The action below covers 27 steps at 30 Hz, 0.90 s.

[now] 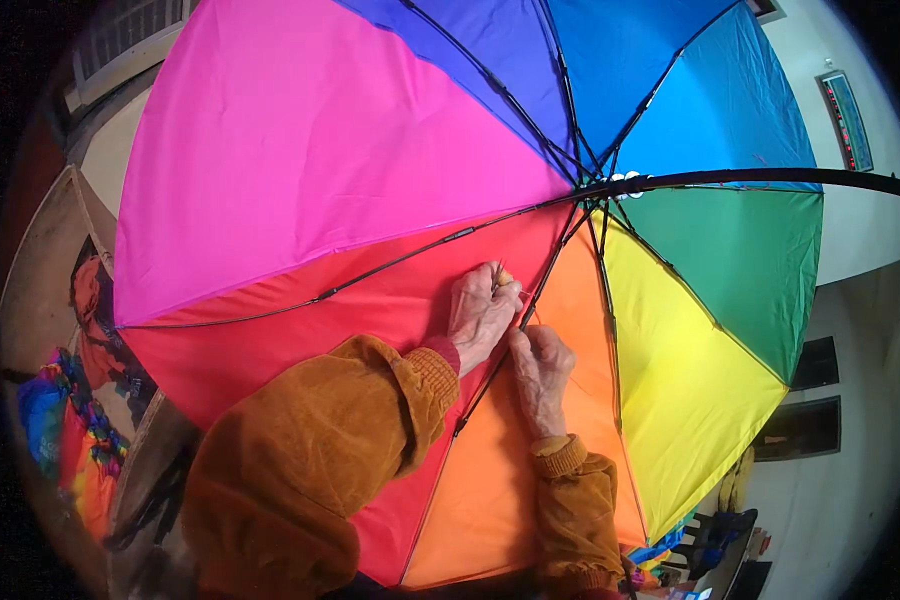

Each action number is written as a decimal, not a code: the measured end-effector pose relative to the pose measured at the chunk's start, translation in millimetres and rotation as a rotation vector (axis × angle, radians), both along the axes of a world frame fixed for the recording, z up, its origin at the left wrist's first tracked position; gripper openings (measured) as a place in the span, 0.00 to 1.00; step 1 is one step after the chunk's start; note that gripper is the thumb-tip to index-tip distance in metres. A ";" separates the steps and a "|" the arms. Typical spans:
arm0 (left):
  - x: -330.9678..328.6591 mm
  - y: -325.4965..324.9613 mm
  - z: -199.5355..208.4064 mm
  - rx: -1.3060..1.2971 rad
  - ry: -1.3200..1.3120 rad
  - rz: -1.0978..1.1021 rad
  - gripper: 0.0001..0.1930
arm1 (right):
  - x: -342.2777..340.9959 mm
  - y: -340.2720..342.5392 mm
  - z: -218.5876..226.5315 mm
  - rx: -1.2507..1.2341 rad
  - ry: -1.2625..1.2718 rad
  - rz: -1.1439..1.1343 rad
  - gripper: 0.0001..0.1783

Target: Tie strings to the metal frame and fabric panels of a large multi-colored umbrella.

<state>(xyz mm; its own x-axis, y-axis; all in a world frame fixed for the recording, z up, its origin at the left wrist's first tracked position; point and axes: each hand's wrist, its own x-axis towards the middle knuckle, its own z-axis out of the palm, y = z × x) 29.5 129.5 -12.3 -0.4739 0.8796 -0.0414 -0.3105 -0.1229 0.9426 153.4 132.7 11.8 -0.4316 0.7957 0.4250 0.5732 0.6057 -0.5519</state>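
An opened rainbow umbrella [300, 150], seen from its inner side, fills most of the view. Its black ribs run out from a hub [595, 190]. Over the red panel, my left hand [483, 312] is closed, its fingertips close to a rib between the red and orange panels. A small yellowish piece [504, 277] shows at its fingers; what it pinches is too small to name. Fine red thread seems to pass near that rib. My right hand [543, 375], over the orange panel, pinches at the same black rib [490, 378] just below the left.
The dark umbrella shaft [770, 178] extends from the hub to the right. Bunched rainbow fabric [95, 450] lies at the lower left beside brown boards. More colourful fabric and a cluttered table [725, 560] are at the lower right. A pale wall [850, 330] stands beyond.
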 end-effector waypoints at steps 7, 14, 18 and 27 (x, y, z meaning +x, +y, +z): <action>0.2 0.2 2.2 -0.009 -0.031 0.002 0.07 | -0.9 -2.2 2.3 -0.017 0.023 0.021 0.09; -2.6 -3.9 10.9 0.002 0.002 -0.002 0.08 | 0.4 0.3 -1.0 -0.006 -0.007 0.020 0.09; -0.7 0.1 7.1 0.038 0.000 -0.015 0.08 | -0.7 -0.2 -0.8 -0.038 0.032 0.019 0.09; -0.4 3.7 3.4 -0.001 0.054 0.056 0.08 | 3.7 2.5 -6.1 -0.070 0.043 0.009 0.09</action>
<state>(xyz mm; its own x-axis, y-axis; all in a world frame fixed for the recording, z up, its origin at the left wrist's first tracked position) 29.1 133.2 -8.9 -0.5242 0.8514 -0.0151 -0.2516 -0.1379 0.9579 157.1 135.2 5.7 -0.4209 0.8204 0.3870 0.5428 0.5696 -0.6172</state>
